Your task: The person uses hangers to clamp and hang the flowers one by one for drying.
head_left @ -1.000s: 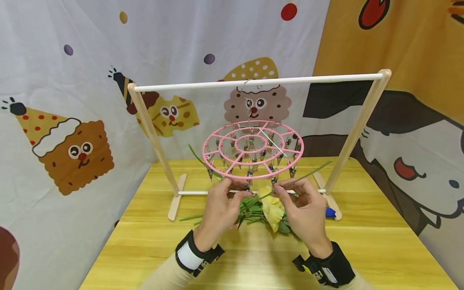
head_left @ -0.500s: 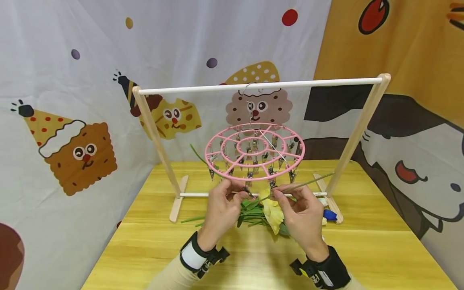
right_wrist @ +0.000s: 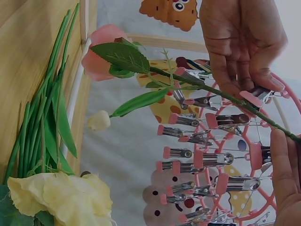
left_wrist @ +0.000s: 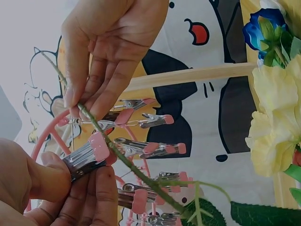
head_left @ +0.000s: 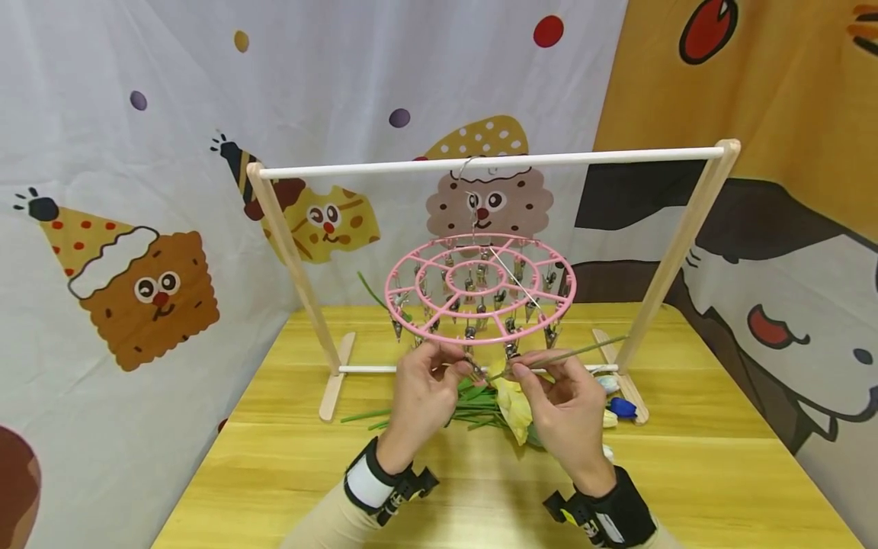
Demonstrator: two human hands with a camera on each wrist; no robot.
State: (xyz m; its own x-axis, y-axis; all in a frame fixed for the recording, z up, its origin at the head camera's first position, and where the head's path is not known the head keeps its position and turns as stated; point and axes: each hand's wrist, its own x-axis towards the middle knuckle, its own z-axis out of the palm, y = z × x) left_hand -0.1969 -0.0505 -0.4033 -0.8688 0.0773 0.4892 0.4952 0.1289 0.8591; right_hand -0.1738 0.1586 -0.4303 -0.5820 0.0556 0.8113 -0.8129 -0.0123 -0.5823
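Observation:
My left hand (head_left: pixel 425 393) pinches a metal clip (left_wrist: pixel 87 157) with pink tips, below the near rim of the pink round hanger (head_left: pixel 480 339). My right hand (head_left: pixel 565 404) pinches the thin green stem of a pink rose (right_wrist: pixel 106 52). The stem (left_wrist: pixel 129 165) crosses at the clip's pink tips; I cannot tell whether they clamp it. In the right wrist view the rose's bloom and leaf lie beyond my left hand; the head view hides the bloom. Several similar clips (right_wrist: pixel 221 157) dangle from the hanger.
A wooden stand with a white top rod (head_left: pixel 384 165) carries the hanger. Beneath it, a yellow flower (head_left: pixel 513 404), green stems (head_left: pixel 473 408) and a blue flower (head_left: pixel 623 408) lie on the wooden table (head_left: pixel 274 473). A white tulip (right_wrist: pixel 99 120) shows behind the rose stem.
My right hand has shifted slightly left with the stem, closer to my left hand. The clip in my left hand has tilted toward the stem.

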